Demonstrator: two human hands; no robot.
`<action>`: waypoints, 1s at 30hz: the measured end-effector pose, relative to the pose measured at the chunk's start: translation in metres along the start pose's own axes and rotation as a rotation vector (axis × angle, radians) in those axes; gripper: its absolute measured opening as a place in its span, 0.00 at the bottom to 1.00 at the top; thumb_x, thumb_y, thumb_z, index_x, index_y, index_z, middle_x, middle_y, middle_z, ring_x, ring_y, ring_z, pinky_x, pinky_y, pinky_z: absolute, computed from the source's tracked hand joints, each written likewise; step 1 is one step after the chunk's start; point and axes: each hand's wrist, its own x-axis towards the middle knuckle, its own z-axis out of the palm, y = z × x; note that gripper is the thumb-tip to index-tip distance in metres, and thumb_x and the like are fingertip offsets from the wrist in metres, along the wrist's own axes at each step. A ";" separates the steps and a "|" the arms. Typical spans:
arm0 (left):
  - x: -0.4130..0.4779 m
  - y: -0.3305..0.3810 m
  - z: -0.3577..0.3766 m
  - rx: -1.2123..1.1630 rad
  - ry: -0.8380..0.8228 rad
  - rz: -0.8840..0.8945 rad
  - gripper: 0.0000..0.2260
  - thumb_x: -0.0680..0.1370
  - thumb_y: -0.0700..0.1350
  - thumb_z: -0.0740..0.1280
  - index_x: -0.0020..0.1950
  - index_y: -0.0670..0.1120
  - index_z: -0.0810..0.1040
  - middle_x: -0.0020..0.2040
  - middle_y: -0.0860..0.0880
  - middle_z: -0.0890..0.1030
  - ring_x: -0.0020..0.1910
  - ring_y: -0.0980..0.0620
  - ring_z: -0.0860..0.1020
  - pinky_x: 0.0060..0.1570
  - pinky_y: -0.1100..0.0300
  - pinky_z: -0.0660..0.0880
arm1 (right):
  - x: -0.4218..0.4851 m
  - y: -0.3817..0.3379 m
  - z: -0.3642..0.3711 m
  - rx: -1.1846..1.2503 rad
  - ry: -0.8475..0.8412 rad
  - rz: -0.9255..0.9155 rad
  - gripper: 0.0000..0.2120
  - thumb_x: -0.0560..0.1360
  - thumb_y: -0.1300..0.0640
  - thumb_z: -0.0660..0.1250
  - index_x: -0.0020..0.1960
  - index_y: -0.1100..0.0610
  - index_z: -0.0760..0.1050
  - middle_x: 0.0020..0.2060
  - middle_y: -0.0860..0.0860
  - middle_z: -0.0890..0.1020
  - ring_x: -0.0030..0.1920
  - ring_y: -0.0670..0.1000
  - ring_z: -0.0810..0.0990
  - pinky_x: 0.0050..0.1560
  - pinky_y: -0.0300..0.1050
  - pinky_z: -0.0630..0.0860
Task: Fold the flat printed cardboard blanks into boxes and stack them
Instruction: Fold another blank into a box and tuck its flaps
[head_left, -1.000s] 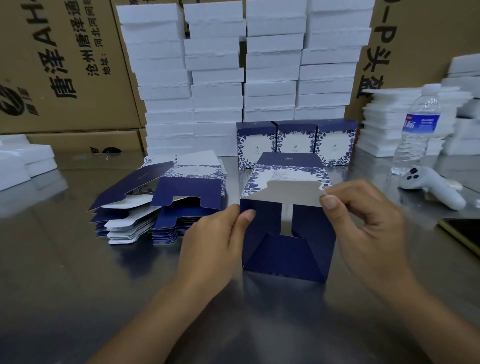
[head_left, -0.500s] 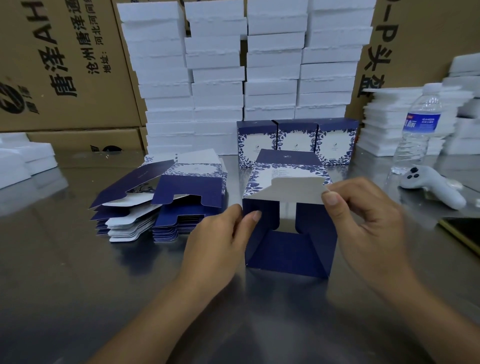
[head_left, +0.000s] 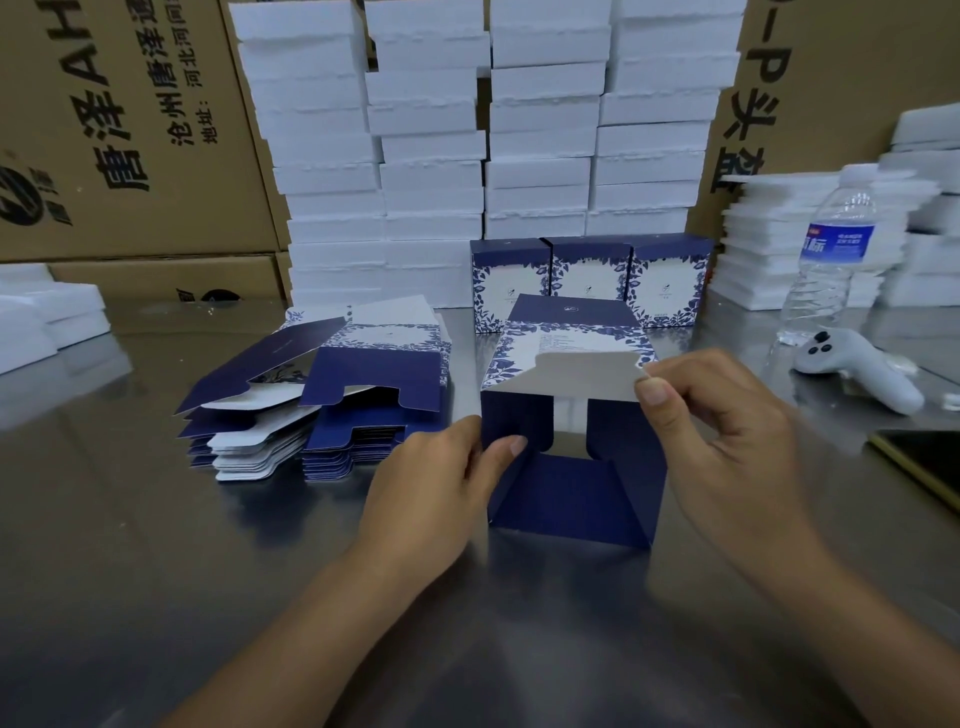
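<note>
A half-formed navy box with a blue floral print (head_left: 571, 488) lies on its side on the steel table, its open end facing me. My left hand (head_left: 441, 488) grips its left wall, thumb inside the opening. My right hand (head_left: 722, 431) pinches the corner of the white-backed upper flap (head_left: 582, 376). The lower navy flap lies flat on the table towards me. Two piles of flat printed blanks (head_left: 332, 410) sit to the left. Three finished boxes (head_left: 592, 278) stand in a row behind.
White foam blocks (head_left: 483, 135) are stacked high at the back, in front of brown cartons (head_left: 119, 130). At the right stand a water bottle (head_left: 831, 254), a white controller (head_left: 857, 369), a phone (head_left: 924, 462) and more foam sheets (head_left: 769, 244).
The side flaps have folded further into the opening, narrowing the gap. My right hand keeps hold of the upper flap, shifted slightly. The box's near edge sits a little closer to me.
</note>
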 end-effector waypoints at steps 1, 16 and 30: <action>0.000 -0.002 0.001 0.016 -0.030 0.001 0.19 0.76 0.61 0.57 0.33 0.49 0.63 0.26 0.52 0.67 0.27 0.53 0.67 0.28 0.57 0.59 | 0.000 0.000 0.000 0.002 0.001 -0.001 0.08 0.76 0.48 0.60 0.39 0.47 0.72 0.37 0.48 0.76 0.40 0.44 0.74 0.43 0.32 0.68; 0.001 -0.007 0.001 0.156 -0.207 -0.005 0.16 0.78 0.62 0.54 0.35 0.55 0.63 0.29 0.53 0.69 0.32 0.51 0.70 0.29 0.57 0.60 | 0.001 0.001 -0.001 -0.027 0.000 -0.027 0.09 0.76 0.50 0.60 0.39 0.51 0.73 0.36 0.51 0.77 0.39 0.45 0.74 0.43 0.30 0.67; 0.001 -0.008 0.003 0.189 -0.289 0.016 0.15 0.79 0.59 0.57 0.38 0.52 0.67 0.32 0.53 0.72 0.35 0.50 0.73 0.34 0.56 0.65 | 0.001 0.004 -0.002 -0.052 0.004 -0.035 0.11 0.77 0.49 0.59 0.40 0.53 0.72 0.37 0.46 0.75 0.40 0.45 0.72 0.44 0.28 0.66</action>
